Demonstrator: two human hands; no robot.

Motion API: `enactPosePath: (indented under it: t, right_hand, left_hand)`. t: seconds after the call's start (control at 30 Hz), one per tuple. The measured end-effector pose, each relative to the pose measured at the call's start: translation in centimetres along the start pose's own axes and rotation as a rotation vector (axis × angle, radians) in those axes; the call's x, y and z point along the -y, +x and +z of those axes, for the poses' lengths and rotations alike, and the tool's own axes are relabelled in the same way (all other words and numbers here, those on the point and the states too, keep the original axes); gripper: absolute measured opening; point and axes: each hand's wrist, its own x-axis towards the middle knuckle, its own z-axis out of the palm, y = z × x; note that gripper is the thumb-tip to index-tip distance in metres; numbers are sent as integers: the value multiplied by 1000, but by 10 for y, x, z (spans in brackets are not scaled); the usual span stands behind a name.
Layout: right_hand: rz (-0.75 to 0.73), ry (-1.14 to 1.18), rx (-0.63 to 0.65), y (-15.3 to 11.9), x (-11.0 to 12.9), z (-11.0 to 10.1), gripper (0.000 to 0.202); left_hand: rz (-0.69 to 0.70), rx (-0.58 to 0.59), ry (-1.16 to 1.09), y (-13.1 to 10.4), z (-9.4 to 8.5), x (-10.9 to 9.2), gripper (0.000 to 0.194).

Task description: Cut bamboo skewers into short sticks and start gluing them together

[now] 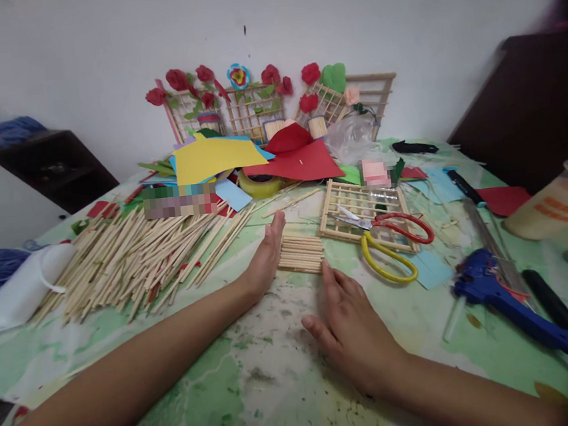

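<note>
A row of short wooden sticks (300, 253) lies side by side flat on the table, between my two hands. My left hand (265, 258) stands on edge along the left ends of the sticks, fingers stretched out. At their lower right corner, the fingertips of my right hand (352, 327) touch the sticks; its fingers are extended and the thumb is spread away. Neither hand grips anything. Just right of the row, a wooden stick lattice (325, 217) lies flat with scissors (371, 223) with red and yellow handles resting on it.
A big pile of loose sticks (118, 262) spreads out on the left. Coloured paper (218, 157) and a roll of tape (261, 185) lie behind. Paper flowers (270, 73) on lattices lean at the wall. A blue glue gun (497, 293) and a drink cup (559, 203) are right.
</note>
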Motion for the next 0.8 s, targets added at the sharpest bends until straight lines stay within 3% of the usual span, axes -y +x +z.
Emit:
enactPosePath:
  t: [0.37, 0.6, 0.8]
  right_hand:
    - [14, -18, 128, 1, 6, -7, 83]
    - [27, -10, 19, 15, -7, -10, 80]
    - [49, -56, -27, 27, -20, -12, 77]
  left_hand:
    - [6, 16, -131, 0, 2, 0, 63]
    - [-39, -47, -48, 1, -1, -3, 67]
    - [-122, -154, -267, 8, -9, -9, 66]
